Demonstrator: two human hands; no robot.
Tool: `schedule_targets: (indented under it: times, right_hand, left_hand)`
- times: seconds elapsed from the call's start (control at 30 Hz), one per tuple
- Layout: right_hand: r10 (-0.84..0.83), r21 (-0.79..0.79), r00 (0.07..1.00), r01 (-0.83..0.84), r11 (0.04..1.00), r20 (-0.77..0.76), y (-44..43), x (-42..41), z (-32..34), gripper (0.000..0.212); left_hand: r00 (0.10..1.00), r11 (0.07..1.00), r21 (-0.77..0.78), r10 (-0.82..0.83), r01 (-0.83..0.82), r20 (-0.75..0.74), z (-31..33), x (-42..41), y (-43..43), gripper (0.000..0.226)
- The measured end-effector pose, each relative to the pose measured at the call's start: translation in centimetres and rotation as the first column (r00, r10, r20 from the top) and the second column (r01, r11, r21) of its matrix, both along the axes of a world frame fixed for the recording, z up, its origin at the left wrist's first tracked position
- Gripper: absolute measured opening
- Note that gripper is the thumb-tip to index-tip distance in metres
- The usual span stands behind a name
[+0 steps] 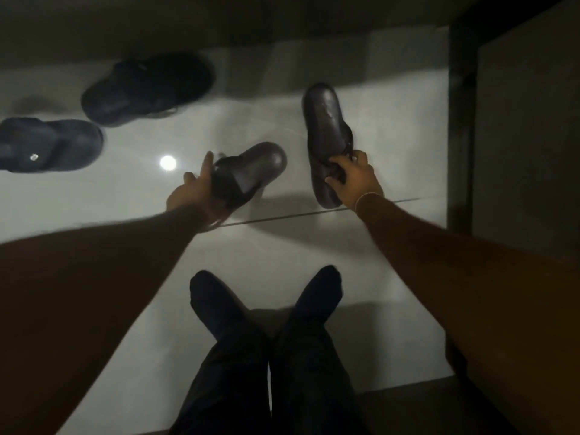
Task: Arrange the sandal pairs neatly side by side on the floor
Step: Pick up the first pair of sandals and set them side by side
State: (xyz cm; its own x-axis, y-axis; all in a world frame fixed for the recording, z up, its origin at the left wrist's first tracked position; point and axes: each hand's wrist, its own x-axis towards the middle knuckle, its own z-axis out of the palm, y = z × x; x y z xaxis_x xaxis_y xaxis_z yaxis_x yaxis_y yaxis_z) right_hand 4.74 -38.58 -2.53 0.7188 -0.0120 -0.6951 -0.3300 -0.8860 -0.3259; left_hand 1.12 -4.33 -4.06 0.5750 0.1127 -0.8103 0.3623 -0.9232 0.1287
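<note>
L hand (188, 196) is clamped on the strap end of one brown sandal (251, 171), fingers wrapped round it, toe pointing up and to the right. R hand (356, 177) is closed on the strap of the other brown sandal (326, 136), thumb and fingers pinching across its middle, toe pointing toward the far wall. Can't tell for sure whether either sole is touching the floor (392, 152); shadows beneath suggest both are lifted or only just resting. The two sit near each other but not parallel: L one is angled, R one roughly straight, w/ a gap between.

Further out, toward the far-left part of the floor, two dark sandals lie apart from the brown pair: a black one (147, 89) close to the far wall, a navy one (50, 146) at the left edge. They're skewed relative to each other, not side by side. The person's legs (266, 340) stretch out along the floor's near edge; a dark door frame (463, 120) stands at the right.

Progress, as I judge it: early-to-mid. Brown pair is in hand but not yet lined up; dark pair looks unsorted. Left: square the brown two together, set down, then do the dark ones.
</note>
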Motion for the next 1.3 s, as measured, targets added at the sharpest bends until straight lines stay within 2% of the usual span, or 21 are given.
schedule_targets:
  times: [0.1, 0.3, 0.43, 0.53, 0.67, 0.93, 1.07, 1.17, 1.3]
  right_hand:
    - [-0.002, -0.005, 1.000, 0.002, 1.000, 0.002, -0.2, -0.3, -0.3, 0.052]
    - [0.031, -0.025, 0.999, -0.031, 0.999, -0.013, -0.7, -0.3, -0.7, 0.056]
    - [0.020, -0.052, 1.000, -0.021, 0.998, -0.012, -0.6, 0.2, -1.2, 0.081]
    - [-0.007, -0.063, 1.000, 0.007, 0.998, -0.010, -0.4, 0.6, -1.5, 0.100]
    - [-0.045, -0.075, 0.999, 0.044, 0.996, -0.011, -0.4, 0.9, -2.0, 0.114]
    - [-0.053, -0.104, 0.999, 0.053, 0.993, 0.005, -0.7, 0.8, -2.9, 0.115]
    - [-0.053, -0.124, 0.998, 0.056, 0.991, 0.027, -0.4, 0.8, -2.9, 0.115]
    - [-0.060, -0.096, 0.998, 0.060, 0.994, -0.002, -0.4, 0.7, -2.6, 0.111]
    - [-0.119, -0.066, 0.990, 0.124, 0.990, 0.078, -0.4, -1.2, -0.4, 0.104]
  left_hand:
    - [1.000, 0.999, -0.029, -0.015, 0.015, 0.005, 0.1, 1.9, -4.0, 0.136]
    - [0.984, 0.974, -0.185, 0.153, -0.134, 0.091, -0.6, 3.1, -9.8, 0.129]
    - [0.925, 0.886, -0.297, 0.378, -0.355, 0.023, -1.2, 3.4, -11.6, 0.124]
    - [0.878, 0.834, -0.312, 0.478, -0.455, -0.003, -1.4, 3.8, -12.5, 0.119]
    - [0.860, 0.820, -0.304, 0.511, -0.485, 0.006, -2.0, 4.2, -12.7, 0.118]
    - [0.876, 0.833, -0.359, 0.477, -0.421, 0.078, -3.3, 3.7, -12.2, 0.113]
    - [0.879, 0.840, -0.345, 0.470, -0.419, 0.075, -2.7, 3.9, -12.4, 0.117]
    - [0.900, 0.866, -0.304, 0.432, -0.398, 0.052, -1.6, 3.7, -12.0, 0.131]
    - [0.885, 0.903, -0.071, 0.430, -0.425, 0.179, 2.2, 0.5, -10.1, 0.149]
